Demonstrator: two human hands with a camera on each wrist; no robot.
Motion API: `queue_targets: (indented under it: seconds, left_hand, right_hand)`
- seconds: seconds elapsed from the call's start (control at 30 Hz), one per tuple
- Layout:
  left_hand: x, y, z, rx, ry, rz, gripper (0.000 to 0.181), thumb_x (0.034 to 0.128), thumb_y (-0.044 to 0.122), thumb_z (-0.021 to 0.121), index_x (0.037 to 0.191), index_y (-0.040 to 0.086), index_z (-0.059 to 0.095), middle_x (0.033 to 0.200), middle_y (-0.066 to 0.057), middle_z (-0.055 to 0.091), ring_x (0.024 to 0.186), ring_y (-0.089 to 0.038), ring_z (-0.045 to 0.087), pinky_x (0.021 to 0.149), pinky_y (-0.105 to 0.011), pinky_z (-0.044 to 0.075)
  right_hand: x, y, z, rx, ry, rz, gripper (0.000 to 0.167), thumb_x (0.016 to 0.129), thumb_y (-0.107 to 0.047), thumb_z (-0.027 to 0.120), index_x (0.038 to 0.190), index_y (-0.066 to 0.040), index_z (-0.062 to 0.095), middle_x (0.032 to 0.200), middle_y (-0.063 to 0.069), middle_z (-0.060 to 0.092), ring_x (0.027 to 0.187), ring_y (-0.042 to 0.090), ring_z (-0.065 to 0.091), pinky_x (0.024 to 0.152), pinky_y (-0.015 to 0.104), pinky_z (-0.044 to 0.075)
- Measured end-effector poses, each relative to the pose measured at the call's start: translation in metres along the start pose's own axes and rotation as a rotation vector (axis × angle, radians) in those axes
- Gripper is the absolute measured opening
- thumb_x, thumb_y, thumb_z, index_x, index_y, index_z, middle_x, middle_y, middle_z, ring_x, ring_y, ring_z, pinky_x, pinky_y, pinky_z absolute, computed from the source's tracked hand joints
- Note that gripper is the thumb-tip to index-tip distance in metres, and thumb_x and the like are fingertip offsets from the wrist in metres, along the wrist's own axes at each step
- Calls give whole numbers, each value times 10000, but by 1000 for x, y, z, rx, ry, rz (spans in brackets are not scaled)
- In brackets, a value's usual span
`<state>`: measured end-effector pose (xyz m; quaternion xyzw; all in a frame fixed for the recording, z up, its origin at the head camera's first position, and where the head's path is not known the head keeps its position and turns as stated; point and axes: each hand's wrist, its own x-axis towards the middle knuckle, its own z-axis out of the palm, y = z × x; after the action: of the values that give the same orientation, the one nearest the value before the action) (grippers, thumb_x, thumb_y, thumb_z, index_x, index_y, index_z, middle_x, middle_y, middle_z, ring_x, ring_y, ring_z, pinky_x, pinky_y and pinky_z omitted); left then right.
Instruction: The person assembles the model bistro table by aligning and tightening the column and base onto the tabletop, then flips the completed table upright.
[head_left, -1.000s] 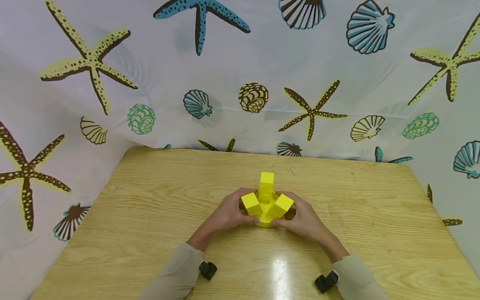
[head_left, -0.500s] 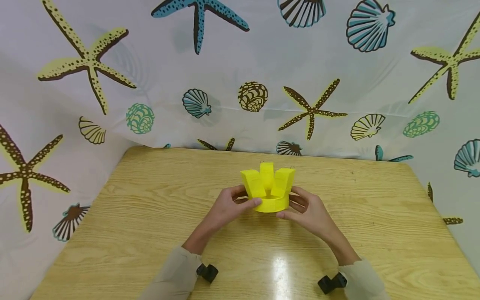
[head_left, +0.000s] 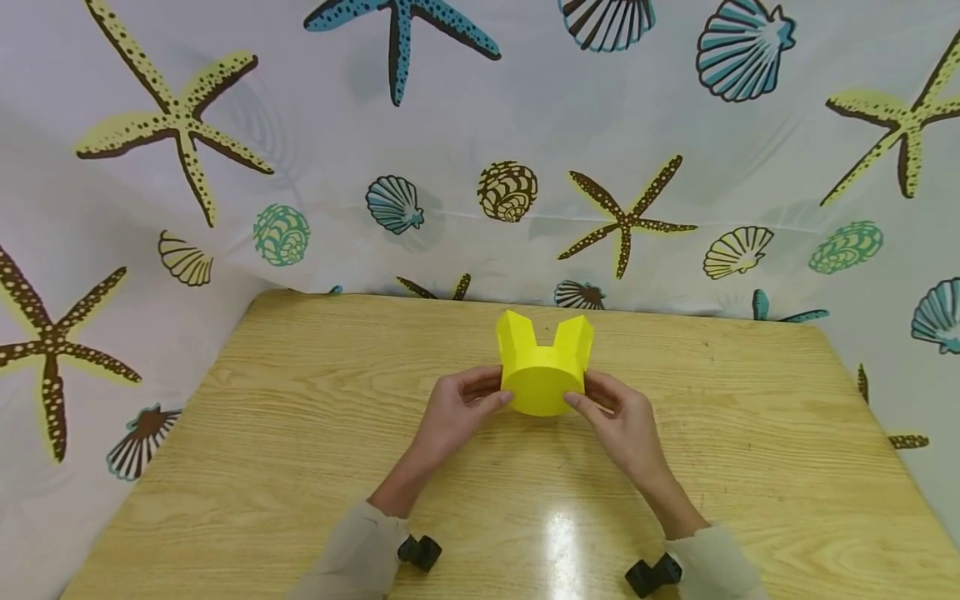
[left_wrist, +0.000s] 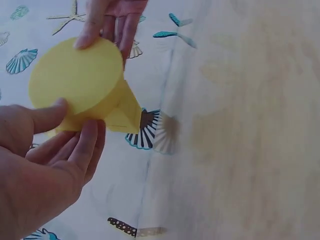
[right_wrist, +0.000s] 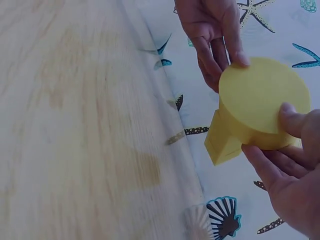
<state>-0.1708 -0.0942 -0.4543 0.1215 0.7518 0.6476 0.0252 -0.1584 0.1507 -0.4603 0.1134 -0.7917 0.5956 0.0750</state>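
Note:
A bright yellow piece with a flat round base and blocky prongs (head_left: 542, 390) is held up in both hands over the wooden table. In the head view its smooth round underside faces me, and two prongs point up and away. My left hand (head_left: 456, 410) pinches the left edge, thumb on the underside and fingers along the side. On the opposite edge my right hand (head_left: 621, 415) grips in the same way. Both thumbs show on the flat disc (left_wrist: 75, 77) in the left wrist view. Part of the prongs is hidden behind the base (right_wrist: 265, 95) in the right wrist view.
The wood-grain table (head_left: 300, 433) spreads under both arms. A white cloth (head_left: 465, 108) printed with starfish and shells hangs behind it and along both sides. Small black devices (head_left: 654, 575) sit at both wrists.
The yellow piece has been lifted and tipped back, so its underside now faces me instead of its three prong tops. Both hands have kept hold, moving slightly up and shifting grip.

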Motion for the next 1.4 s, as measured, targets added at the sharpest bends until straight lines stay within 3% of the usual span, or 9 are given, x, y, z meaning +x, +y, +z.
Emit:
queue_targets:
  seconds: [0.1,0.23,0.43,0.6,0.97,1.4]
  left_hand:
    - [-2,-1,4,32,74,20,361,950,98,743,1295,8,688,1233,-131,710,1142,-275,681,920,-320,587]
    - [-5,1,9,1,137,30,321,947,112,749,1252,22,706,1212,-117,712,1093,-259,706,872,-306,603]
    - [-6,5,13,-49,187,119,333,944,77,739,1270,39,684,1228,-131,655,1009,-294,739,834,-346,618]
    - [-7,4,12,-41,171,178,376,948,39,719,1320,56,667,1214,-140,606,979,-328,736,844,-442,613]
    - [-8,3,8,16,139,206,403,956,42,709,1355,79,667,1248,-127,617,998,-319,719,860,-315,606]
    - [-7,-5,5,36,75,152,361,950,103,741,1307,67,698,1263,-114,623,1032,-303,706,869,-285,601]
  right_hand:
    - [0,-2,3,27,65,-5,357,924,-148,785,1233,4,692,1171,157,728,1036,274,722,829,275,607]
    - [-1,-5,5,85,118,-35,373,889,-99,812,1218,-12,659,1163,147,724,985,256,727,809,271,613]
    - [0,-10,4,114,81,-92,387,908,-66,786,1264,-46,636,1253,115,635,949,295,736,787,290,622]
    - [0,-11,0,120,12,-121,396,925,-28,757,1294,-34,611,1397,114,554,930,301,731,789,296,624]
    - [0,-7,-3,168,-103,-87,456,970,-31,704,1408,-60,585,1436,123,546,950,243,733,819,489,611]
    - [-1,6,-6,205,-163,0,445,986,-97,703,1416,-67,593,1470,127,525,1008,256,741,849,487,602]
